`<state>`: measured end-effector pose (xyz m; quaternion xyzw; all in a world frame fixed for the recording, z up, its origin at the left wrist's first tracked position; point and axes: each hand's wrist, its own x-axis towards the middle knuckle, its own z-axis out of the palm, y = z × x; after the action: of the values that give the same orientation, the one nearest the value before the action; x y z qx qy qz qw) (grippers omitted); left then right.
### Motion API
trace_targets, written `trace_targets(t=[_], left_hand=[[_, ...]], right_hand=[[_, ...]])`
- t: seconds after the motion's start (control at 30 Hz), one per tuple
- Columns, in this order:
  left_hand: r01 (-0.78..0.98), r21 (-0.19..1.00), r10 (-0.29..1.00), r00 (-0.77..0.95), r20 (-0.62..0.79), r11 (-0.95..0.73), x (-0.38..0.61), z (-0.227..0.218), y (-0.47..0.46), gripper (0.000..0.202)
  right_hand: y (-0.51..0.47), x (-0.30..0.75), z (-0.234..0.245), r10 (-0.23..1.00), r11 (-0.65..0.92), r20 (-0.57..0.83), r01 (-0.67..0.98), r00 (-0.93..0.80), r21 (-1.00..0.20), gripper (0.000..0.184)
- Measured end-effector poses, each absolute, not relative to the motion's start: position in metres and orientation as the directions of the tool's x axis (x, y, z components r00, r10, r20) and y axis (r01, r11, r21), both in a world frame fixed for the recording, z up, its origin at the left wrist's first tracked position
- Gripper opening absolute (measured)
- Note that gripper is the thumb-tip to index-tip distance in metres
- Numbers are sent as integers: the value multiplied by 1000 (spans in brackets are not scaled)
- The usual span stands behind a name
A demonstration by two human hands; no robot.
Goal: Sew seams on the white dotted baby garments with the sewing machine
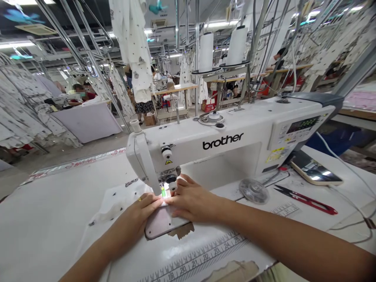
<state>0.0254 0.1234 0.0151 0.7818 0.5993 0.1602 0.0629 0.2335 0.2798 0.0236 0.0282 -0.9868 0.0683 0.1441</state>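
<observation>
A white Brother sewing machine [223,141] stands on the white table [44,219]. Under its needle [164,192] lies a piece of white printed fabric [117,201]. My left hand [141,213] rests on that fabric just left of the needle, fingers pressed together on the cloth, a ring on one finger. My right hand [190,199] lies to the right of the needle, fingers flat and pressing the fabric edge against the metal needle plate [161,225]. The fingertips of both hands meet at the presser foot.
Red thread snips [305,199] and a phone [315,172] lie on the table to the right, next to a round metal disc [254,190]. A ruler strip [199,256] is printed along the front edge. Two thread cones [205,51] stand behind the machine. Garments hang around; a person sits at the far left.
</observation>
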Motion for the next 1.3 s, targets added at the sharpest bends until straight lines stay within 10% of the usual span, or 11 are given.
trace_targets(t=[0.53, 0.97, 1.3], left_hand=[[903, 412, 973, 27, 230, -122, 32, 20, 147, 23], [842, 538, 979, -95, 181, -18, 40, 30, 149, 25], [949, 180, 897, 168, 408, -260, 32, 14, 140, 16]], right_hand=[[282, 220, 14, 64, 982, 351, -4, -934, -189, 28], [271, 195, 3, 96, 988, 400, 138, -911, 76, 20], [267, 197, 15, 198, 980, 380, 183, -904, -76, 26]])
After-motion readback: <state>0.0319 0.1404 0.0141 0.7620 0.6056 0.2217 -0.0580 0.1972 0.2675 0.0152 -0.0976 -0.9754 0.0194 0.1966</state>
